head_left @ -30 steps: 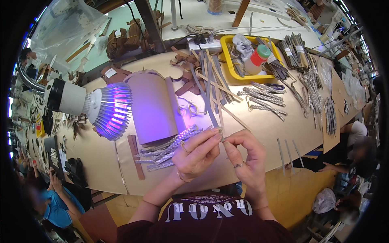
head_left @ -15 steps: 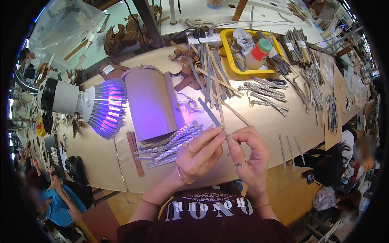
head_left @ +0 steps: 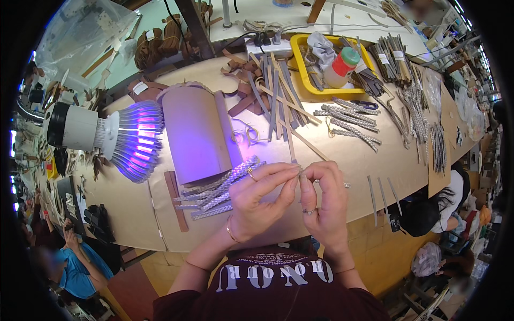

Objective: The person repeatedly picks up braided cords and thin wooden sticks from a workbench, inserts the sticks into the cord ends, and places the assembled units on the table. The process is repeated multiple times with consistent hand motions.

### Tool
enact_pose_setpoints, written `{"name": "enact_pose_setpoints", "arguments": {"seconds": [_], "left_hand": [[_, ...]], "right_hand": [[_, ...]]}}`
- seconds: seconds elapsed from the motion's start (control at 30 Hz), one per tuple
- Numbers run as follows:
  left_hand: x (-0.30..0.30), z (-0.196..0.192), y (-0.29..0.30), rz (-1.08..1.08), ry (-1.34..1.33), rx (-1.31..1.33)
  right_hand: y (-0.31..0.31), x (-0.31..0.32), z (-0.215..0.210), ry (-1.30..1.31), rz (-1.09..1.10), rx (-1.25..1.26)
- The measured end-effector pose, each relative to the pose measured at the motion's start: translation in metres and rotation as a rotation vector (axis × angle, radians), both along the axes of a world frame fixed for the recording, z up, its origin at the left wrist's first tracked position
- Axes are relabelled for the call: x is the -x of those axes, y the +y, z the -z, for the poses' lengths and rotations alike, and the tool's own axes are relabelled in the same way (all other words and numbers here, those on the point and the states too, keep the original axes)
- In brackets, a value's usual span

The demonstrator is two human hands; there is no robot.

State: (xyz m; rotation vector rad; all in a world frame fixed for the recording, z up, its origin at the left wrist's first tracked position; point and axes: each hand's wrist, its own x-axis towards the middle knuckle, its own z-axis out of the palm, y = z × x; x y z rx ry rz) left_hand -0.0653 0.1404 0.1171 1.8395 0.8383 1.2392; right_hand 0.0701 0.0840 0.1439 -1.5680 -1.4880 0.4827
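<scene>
From the head camera, both hands meet just above the near edge of the workbench (head_left: 375, 160); the left hand (head_left: 257, 200) curls its fingers toward the thumb, pinching one end of a thin strip (head_left: 299, 170) at the fingertips; the right hand (head_left: 324, 206) pinches the same strip from the other side, fingertips almost touching those of the left; the strip itself is mostly hidden between the fingers, so its length cannot be told; just left of the left hand lies a loose fan of grey braided strips (head_left: 217, 190) on the bench, beside a brown flat strip (head_left: 176, 200); behind them stands a curved brown cardboard form (head_left: 195, 134), lit violet by a white lamp (head_left: 107, 136) to its left; further back, long flat strips (head_left: 278, 99) lie crossed, and a yellow tray (head_left: 308, 88) holds a bottle with a green cap (head_left: 342, 67); more braided strips (head_left: 348, 117) lie right of centre.
</scene>
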Motion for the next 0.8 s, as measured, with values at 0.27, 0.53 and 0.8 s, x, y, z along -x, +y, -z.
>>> {"name": "enact_pose_setpoints", "arguments": {"seconds": [0.27,0.53,0.8], "left_hand": [[0.012,0.001,0.002,0.072,-0.534,0.746],[0.076,-0.016,-0.016,-0.340,-0.606,0.395],[0.077,-0.008,-0.026,-0.380,-0.595,0.243]], "right_hand": [[-0.017,-0.024,0.009,0.653,-0.102,0.103],[-0.042,-0.168,0.044,1.411,0.019,-0.381],[0.043,-0.050,0.096,0.211,0.211,-0.299]]}}
